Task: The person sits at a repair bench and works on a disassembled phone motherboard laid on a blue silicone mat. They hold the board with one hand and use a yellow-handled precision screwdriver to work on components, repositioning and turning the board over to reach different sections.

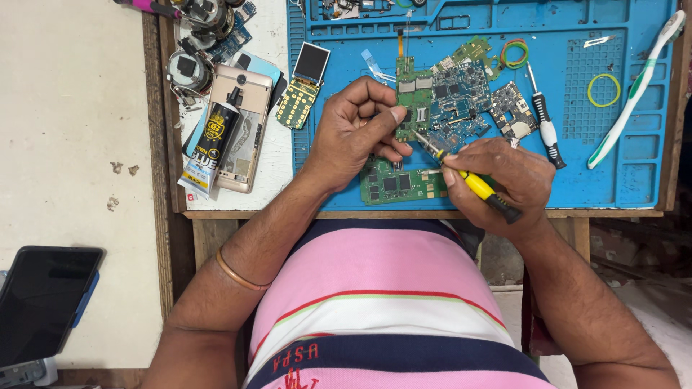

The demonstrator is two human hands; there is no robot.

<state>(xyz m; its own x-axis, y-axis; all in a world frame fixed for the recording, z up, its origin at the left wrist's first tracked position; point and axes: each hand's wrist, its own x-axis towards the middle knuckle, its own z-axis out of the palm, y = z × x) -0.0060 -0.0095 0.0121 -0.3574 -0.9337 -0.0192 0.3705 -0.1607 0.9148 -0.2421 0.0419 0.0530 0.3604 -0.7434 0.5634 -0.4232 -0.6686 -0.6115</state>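
- While both hands work above the blue silicone repair mat (649,162) on the wooden table (238,214), items stand as follows.
- Left hand (353,133): fingers curled, thumb and forefinger pinching the lower edge of an upright green rectangular circuit board (413,97).
- Right hand (497,180): closed in a pen grip round a slim yellow-handled screwdriver with black end (479,189); its metal tip meets the board just beside the left thumb.
- Second green circuit board (396,184): flat on the mat, under and between the hands.
- Blue circuit boards, heaped (461,101): touching the held board on its right.
- Black-and-white screwdriver (544,126), white-and-green toothbrush (634,86), rubber bands (602,89): lying further right, apart.
- Gold phone shell (241,130) with a black-and-yellow glue tube (209,140) across it, and a keypad with small screen (303,86): left of the mat.
- Risk, judged: the tip could slip off and score the board or prick the thumb, as the board is held by one edge only.
- Risk, judged: a loosened screw could drop among the heaped boards.
- Unclear: the exact point of tip contact; parts under the left palm; the parts at the top edge are cut off.
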